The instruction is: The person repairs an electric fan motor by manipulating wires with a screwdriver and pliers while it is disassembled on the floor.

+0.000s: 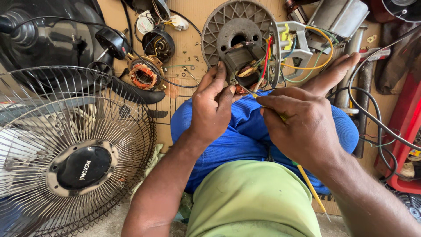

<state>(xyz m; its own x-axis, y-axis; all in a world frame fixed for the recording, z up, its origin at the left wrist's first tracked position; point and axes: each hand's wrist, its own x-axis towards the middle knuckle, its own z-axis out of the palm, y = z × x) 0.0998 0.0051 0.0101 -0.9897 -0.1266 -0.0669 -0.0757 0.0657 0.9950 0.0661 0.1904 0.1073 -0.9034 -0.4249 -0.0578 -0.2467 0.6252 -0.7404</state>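
Head view: fan motor (242, 59) lies just ahead of both hands; left hand (212, 105) pinches its edge, right hand (302, 125) grips a yellow-handled screwdriver (309, 184) pointing toward it.

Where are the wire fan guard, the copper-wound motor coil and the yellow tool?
Wire fan guard (74, 145), head view: on its spokes.
Copper-wound motor coil (143, 76), head view: on the windings.
Yellow tool (310, 186), head view: on its shaft below the right hand (302, 127).

Fan repair workshop: fan grille (66, 145), stripped motors (143, 75)
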